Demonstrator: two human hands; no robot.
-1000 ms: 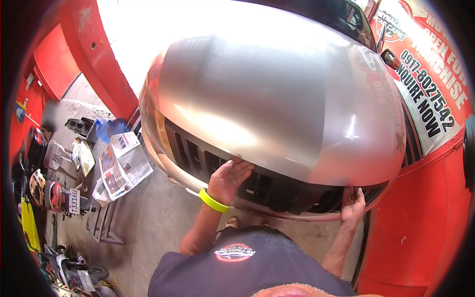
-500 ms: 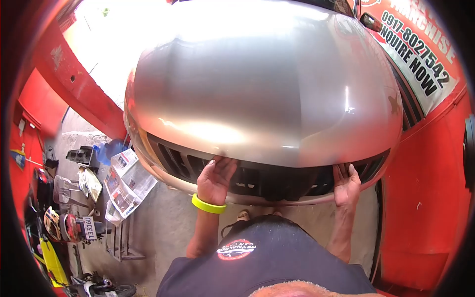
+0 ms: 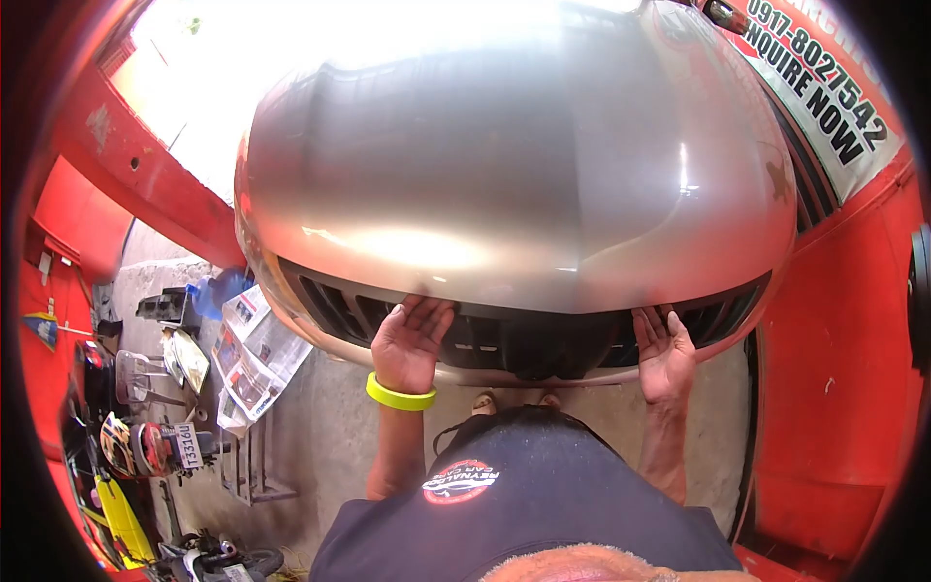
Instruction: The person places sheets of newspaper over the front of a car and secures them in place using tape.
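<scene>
A silver-beige car hood (image 3: 465, 194) fills the upper middle of the head view, above a dark front grille (image 3: 533, 339). At the left, my left hand (image 3: 410, 344), with a yellow-green wristband (image 3: 400, 392), is palm up, fingers extended toward the hood's front edge. My right hand (image 3: 664, 356) is palm up near the same edge farther right. Their fingertips reach up to or under the lip, partly in shadow. Both thumbs stand apart from the fingers, below the edge. Neither hand is wrapped around anything visible.
Newspapers (image 3: 254, 359) lie on a metal stand (image 3: 250, 470) at the left, near a blue container (image 3: 221, 294). Motorcycle parts and a plate (image 3: 188, 446) are at the lower left. Red walls (image 3: 824, 378) flank the car; a banner (image 3: 824, 97) hangs at the right.
The view has shifted, with the hood and grille now higher and more level in it. Both hands remain at the hood's front edge, their fingers still extended.
</scene>
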